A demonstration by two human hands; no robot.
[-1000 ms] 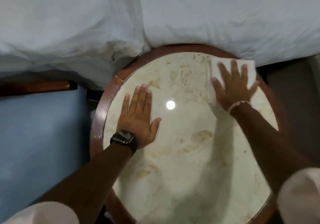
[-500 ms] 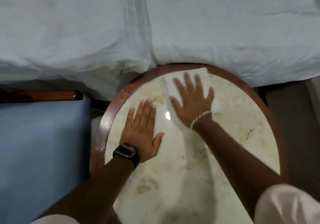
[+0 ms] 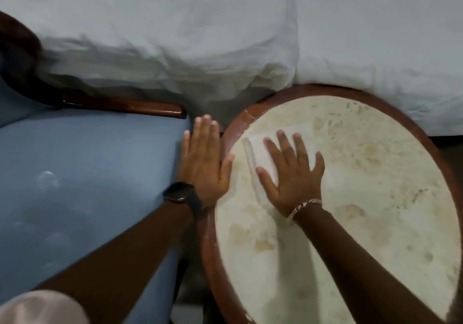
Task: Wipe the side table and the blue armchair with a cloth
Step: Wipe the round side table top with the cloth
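Observation:
The round side table [image 3: 375, 198] has a cream marble top and a brown wooden rim. A white cloth [image 3: 260, 153] lies flat on the table's left part, near the rim. My right hand [image 3: 293, 175] presses on the cloth with fingers spread, covering most of it. The blue armchair [image 3: 87, 173] stands left of the table, with a dark wooden armrest [image 3: 140, 109] at its far side. My left hand [image 3: 203, 163], with a black watch on the wrist, lies flat and empty over the seat's right edge, its thumb reaching the table rim.
A bed with white sheets [image 3: 225, 35] runs across the far side, touching the table's far rim and the chair's armrest. A narrow dark gap of floor [image 3: 185, 286] separates chair and table.
My right hand has slid the cloth from the table's far right to its left part. My left hand has left the tabletop and now rests on the chair's seat edge. The view has shifted left.

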